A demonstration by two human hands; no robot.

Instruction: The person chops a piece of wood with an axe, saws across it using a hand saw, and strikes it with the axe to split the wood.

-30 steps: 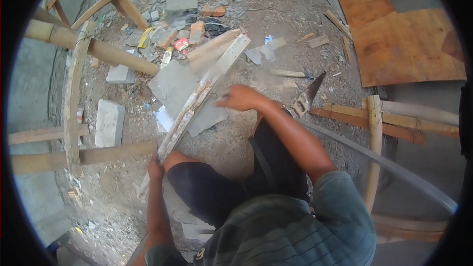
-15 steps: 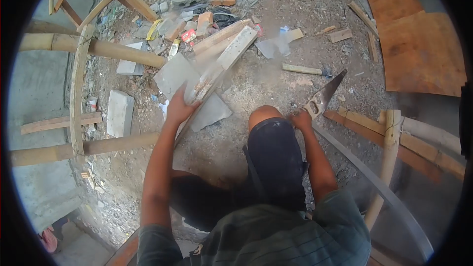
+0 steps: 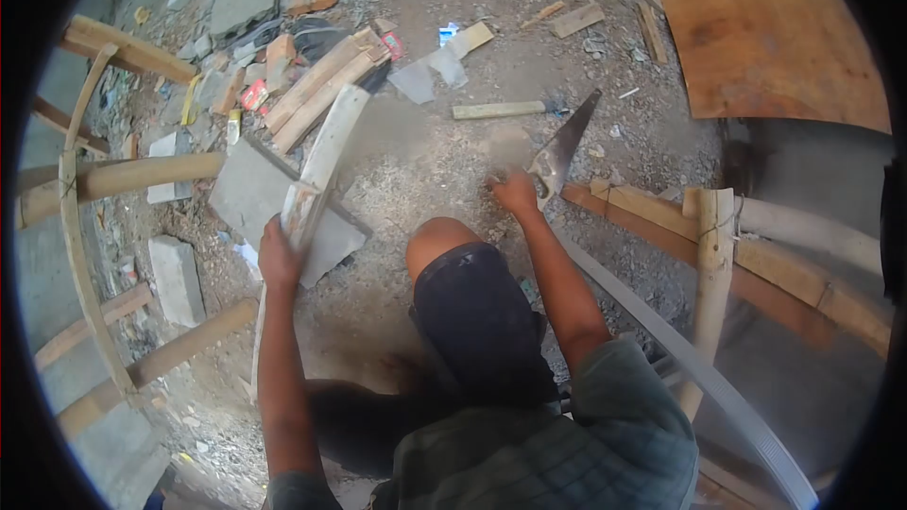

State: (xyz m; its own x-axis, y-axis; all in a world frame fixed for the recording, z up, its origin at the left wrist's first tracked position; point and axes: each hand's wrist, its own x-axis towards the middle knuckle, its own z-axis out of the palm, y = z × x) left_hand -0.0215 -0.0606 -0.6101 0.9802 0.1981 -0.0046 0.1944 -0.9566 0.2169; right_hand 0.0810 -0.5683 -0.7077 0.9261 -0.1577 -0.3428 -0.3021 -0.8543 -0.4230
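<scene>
My left hand is closed around the edge of a long wooden board, pale and worn, which slants up in front of me. Under it are flat grey slabs. In front of my right knee, my right hand has its fingers curled; what they hold, if anything, I cannot make out. Just to its right is a handsaw, its light handle by my wrist and its blade pointing up and right. A wooden-handled tool lies beyond, its head unclear.
Bamboo poles and a wooden frame stand at the left. Timber and a post form a barrier at the right, near a long metal strip. Plywood sheets lie behind. Rubble, bricks and wood offcuts litter the ground.
My view has swung right, so the scene sits farther left. The board in my left hand has turned more upright and shifted left. My right hand stays close to the saw.
</scene>
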